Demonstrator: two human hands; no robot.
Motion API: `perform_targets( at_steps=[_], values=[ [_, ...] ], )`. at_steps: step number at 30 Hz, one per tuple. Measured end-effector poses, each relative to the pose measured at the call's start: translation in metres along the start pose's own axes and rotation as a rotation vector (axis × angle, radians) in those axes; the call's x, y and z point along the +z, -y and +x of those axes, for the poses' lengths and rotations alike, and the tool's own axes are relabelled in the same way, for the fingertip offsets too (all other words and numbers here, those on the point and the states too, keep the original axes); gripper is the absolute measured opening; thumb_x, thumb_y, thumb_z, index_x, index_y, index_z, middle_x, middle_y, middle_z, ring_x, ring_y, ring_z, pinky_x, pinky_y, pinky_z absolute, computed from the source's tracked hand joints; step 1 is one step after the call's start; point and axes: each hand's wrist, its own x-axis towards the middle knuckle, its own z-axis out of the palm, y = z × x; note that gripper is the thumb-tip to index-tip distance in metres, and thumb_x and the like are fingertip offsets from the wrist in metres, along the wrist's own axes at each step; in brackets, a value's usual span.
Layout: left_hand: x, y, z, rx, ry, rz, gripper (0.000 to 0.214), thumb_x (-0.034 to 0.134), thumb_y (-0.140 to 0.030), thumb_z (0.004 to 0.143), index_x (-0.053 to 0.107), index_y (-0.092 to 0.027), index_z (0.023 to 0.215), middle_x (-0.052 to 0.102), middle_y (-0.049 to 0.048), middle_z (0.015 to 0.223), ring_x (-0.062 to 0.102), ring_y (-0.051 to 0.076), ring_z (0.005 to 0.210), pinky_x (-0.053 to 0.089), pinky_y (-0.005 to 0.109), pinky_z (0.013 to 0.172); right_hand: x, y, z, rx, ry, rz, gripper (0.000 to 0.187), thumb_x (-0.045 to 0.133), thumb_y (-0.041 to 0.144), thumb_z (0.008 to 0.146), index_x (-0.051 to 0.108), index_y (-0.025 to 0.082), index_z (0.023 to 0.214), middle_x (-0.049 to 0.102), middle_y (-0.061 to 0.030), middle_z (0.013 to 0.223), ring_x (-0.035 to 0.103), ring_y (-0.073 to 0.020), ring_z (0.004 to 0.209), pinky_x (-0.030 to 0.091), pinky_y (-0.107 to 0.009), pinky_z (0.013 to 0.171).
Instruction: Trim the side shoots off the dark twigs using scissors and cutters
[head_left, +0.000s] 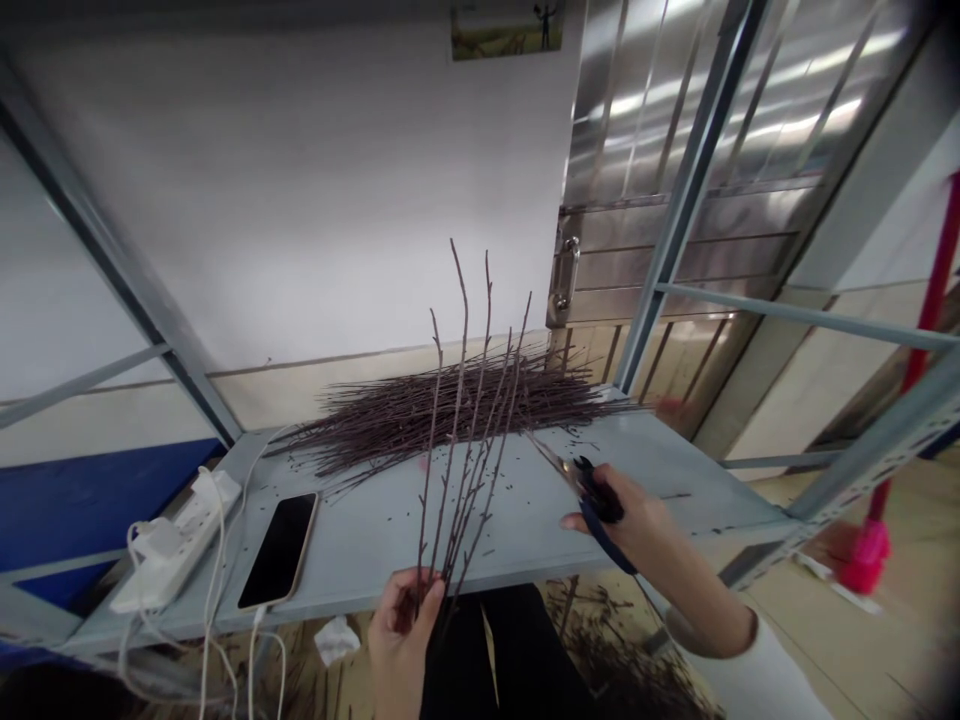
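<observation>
My left hand (405, 625), low in the middle of the head view, is closed around the lower ends of several thin, dark brown twigs (454, 470). They fan out upward, their tips in front of the white wall. To the right, my right hand (641, 520) grips pruning shears (600, 505) with dark blue and black handles. The metal blades point up and left, to the right of the held twigs and apart from them. Behind, a large pile of similar twigs (390, 410) lies across the back of the grey shelf (555, 520).
A phone (279, 550) on a charging cable and a white power strip (176, 540) with plugs lie at the shelf's left. Small twig bits are scattered on the shelf. Metal posts (682, 210) frame it. Cut twigs (630, 650) and a crumpled tissue (336, 640) lie below.
</observation>
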Motion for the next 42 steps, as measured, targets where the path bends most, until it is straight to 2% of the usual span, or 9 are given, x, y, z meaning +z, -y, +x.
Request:
perform_targets(
  at_steps=[3, 6, 12, 17, 23, 27, 34, 42],
  values=[
    [0.006, -0.003, -0.003, 0.022, -0.031, -0.012, 0.032, 0.081, -0.042, 0.058, 0.068, -0.016, 0.07, 0.068, 0.0026, 0.066, 0.06, 0.015, 0.064, 0.05, 0.019, 0.063, 0.004, 0.006, -0.006, -0.165, -0.055, -0.073, 0.043, 0.047, 0.064, 0.081, 0.043, 0.022, 0.088, 0.059, -0.008, 0.08, 0.063, -0.0242, 0.074, 0.049, -0.032, 0.063],
    [0.009, -0.005, -0.006, 0.033, -0.058, -0.017, 0.032, 0.081, -0.043, 0.058, 0.067, -0.016, 0.069, 0.067, 0.0025, 0.066, 0.06, 0.015, 0.063, 0.049, 0.019, 0.063, 0.006, 0.011, -0.007, -0.267, -0.06, -0.182, 0.042, 0.046, 0.062, 0.085, 0.041, 0.021, 0.091, 0.056, -0.0077, 0.083, 0.062, -0.0249, 0.077, 0.049, -0.033, 0.065],
    [0.006, -0.001, -0.006, 0.078, -0.065, -0.014, 0.032, 0.081, -0.043, 0.058, 0.067, -0.017, 0.07, 0.066, 0.0021, 0.066, 0.06, 0.016, 0.065, 0.051, 0.021, 0.064, -0.004, 0.023, 0.013, -0.32, -0.058, -0.326, 0.031, 0.049, 0.049, 0.088, 0.043, 0.019, 0.091, 0.057, -0.0089, 0.088, 0.06, -0.0258, 0.082, 0.047, -0.034, 0.069],
    [0.005, -0.002, -0.009, 0.115, -0.12, 0.013, 0.031, 0.08, -0.044, 0.06, 0.066, -0.018, 0.069, 0.067, 0.0033, 0.069, 0.062, 0.018, 0.068, 0.052, 0.025, 0.069, -0.018, 0.041, 0.036, -0.41, -0.083, -0.488, 0.027, 0.051, 0.044, 0.089, 0.048, 0.017, 0.092, 0.059, -0.0113, 0.088, 0.06, -0.0266, 0.082, 0.046, -0.036, 0.072],
    [0.0, 0.001, -0.009, 0.133, -0.126, 0.062, 0.031, 0.08, -0.043, 0.058, 0.067, -0.018, 0.07, 0.07, 0.0057, 0.072, 0.064, 0.019, 0.072, 0.053, 0.026, 0.071, -0.023, 0.053, 0.05, -0.517, -0.032, -0.596, 0.025, 0.058, 0.038, 0.085, 0.054, 0.016, 0.096, 0.06, -0.0145, 0.094, 0.058, -0.0293, 0.087, 0.044, -0.038, 0.073],
    [0.002, 0.005, -0.011, 0.16, -0.201, 0.039, 0.031, 0.082, -0.042, 0.056, 0.068, -0.019, 0.071, 0.071, 0.0049, 0.072, 0.065, 0.019, 0.071, 0.053, 0.025, 0.07, -0.027, 0.058, 0.052, -0.533, -0.004, -0.628, 0.021, 0.062, 0.033, 0.082, 0.055, 0.018, 0.095, 0.06, -0.0127, 0.093, 0.058, -0.0284, 0.085, 0.044, -0.038, 0.072],
    [0.004, 0.005, -0.012, 0.153, -0.228, -0.003, 0.033, 0.084, -0.043, 0.053, 0.069, -0.018, 0.069, 0.071, 0.0043, 0.072, 0.065, 0.019, 0.07, 0.053, 0.026, 0.072, -0.035, 0.067, 0.054, -0.516, 0.041, -0.619, 0.017, 0.064, 0.029, 0.08, 0.056, 0.021, 0.093, 0.064, -0.0087, 0.086, 0.063, -0.0239, 0.076, 0.041, -0.031, 0.062],
    [0.002, 0.005, -0.011, 0.182, -0.219, 0.039, 0.034, 0.082, -0.047, 0.055, 0.069, -0.018, 0.07, 0.07, 0.0047, 0.072, 0.064, 0.018, 0.07, 0.053, 0.026, 0.07, -0.036, 0.065, 0.05, -0.407, 0.098, -0.634, 0.022, 0.065, 0.04, 0.08, 0.056, 0.021, 0.088, 0.067, -0.0054, 0.072, 0.065, -0.0222, 0.063, 0.023, -0.028, 0.045]
  ],
)
